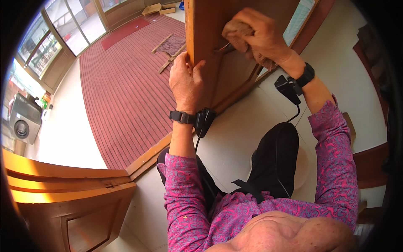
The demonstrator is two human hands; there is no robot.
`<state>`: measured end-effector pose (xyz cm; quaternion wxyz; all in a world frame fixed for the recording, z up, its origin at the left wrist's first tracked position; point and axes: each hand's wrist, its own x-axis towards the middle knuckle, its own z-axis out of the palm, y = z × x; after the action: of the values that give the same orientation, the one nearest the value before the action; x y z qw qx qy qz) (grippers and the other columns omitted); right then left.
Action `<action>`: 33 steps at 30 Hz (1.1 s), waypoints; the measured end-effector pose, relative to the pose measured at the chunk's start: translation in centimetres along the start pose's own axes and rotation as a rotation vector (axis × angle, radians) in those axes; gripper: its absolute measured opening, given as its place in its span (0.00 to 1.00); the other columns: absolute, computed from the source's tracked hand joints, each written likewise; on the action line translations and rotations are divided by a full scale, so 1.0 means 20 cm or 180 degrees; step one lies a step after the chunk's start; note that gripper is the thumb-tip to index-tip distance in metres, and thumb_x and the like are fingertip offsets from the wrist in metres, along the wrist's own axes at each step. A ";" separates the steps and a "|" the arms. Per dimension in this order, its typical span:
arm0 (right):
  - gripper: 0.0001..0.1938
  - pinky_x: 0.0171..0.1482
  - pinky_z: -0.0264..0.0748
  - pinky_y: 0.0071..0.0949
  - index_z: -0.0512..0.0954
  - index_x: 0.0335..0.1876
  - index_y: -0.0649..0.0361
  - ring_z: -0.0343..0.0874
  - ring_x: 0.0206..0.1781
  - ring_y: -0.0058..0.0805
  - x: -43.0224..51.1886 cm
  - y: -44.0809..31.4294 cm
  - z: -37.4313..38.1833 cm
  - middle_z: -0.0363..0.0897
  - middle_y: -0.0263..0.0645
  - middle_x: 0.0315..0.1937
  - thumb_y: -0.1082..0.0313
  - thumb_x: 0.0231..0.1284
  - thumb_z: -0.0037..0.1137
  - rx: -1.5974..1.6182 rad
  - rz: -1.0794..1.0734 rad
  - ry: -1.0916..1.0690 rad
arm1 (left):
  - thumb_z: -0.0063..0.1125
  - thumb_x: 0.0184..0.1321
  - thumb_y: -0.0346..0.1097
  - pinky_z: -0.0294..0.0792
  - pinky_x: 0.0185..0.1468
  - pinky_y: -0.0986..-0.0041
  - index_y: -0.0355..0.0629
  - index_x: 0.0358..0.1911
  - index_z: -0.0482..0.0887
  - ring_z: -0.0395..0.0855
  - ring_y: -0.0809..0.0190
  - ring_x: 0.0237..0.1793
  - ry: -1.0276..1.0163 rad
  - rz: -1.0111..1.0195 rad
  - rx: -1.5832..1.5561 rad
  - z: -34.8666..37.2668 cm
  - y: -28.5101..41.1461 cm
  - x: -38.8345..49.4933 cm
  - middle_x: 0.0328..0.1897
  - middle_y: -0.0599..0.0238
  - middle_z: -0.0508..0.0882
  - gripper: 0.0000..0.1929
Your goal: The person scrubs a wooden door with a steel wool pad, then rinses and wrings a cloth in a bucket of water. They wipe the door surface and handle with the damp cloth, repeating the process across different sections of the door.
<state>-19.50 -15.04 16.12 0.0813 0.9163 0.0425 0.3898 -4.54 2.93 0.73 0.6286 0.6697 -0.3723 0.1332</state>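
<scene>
A brown wooden door (206,34) stands open in front of me, its narrow lighter edge facing left. My left hand (186,83) grips that edge, with the fingers on the far side and the thumb on the near face. Bunched in my right hand (259,30) is a brown cloth (237,34), held at the door's panelled face. Just below and left of the cloth, a metal door handle (224,47) shows in part. The cloth and hand cover some of the panel, so I cannot tell how much of the cloth touches it.
A second wooden door leaf (78,204) stands at lower left, beside the wooden threshold (151,154). Beyond lie a ribbed red mat (126,94), a folding stool (171,47) and a washing machine (25,121). Cables run from black devices (204,121) on both wrists.
</scene>
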 end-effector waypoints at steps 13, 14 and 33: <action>0.19 0.47 0.80 0.21 0.81 0.54 0.65 0.84 0.47 0.19 -0.16 0.18 0.08 0.88 0.35 0.42 0.60 0.66 0.69 0.1225 0.2034 0.0934 | 0.70 0.60 0.38 0.74 0.47 0.60 0.40 0.53 0.80 0.82 0.49 0.42 -0.0032 -0.0067 -0.0131 -0.01 0.02 -0.01 0.39 0.56 0.84 0.20; 0.19 0.48 0.79 0.20 0.81 0.54 0.65 0.84 0.46 0.19 -0.18 0.14 0.13 0.87 0.35 0.43 0.61 0.66 0.69 0.1348 0.2141 0.0893 | 0.70 0.60 0.38 0.74 0.47 0.60 0.40 0.53 0.80 0.82 0.49 0.42 -0.0041 -0.0051 -0.0150 -0.01 0.02 0.00 0.39 0.57 0.84 0.20; 0.21 0.57 0.78 0.23 0.75 0.62 0.65 0.82 0.52 0.23 -0.26 -0.18 0.45 0.83 0.35 0.51 0.72 0.66 0.66 0.4115 0.2935 0.1939 | 0.71 0.60 0.37 0.76 0.48 0.62 0.40 0.54 0.81 0.85 0.50 0.42 -0.0082 -0.0095 -0.0112 -0.03 0.06 0.02 0.43 0.56 0.86 0.21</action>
<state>-16.72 -13.24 5.61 -0.6401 0.5633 -0.1008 0.5127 -4.94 3.41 1.89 0.6373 0.6657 -0.3726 0.1086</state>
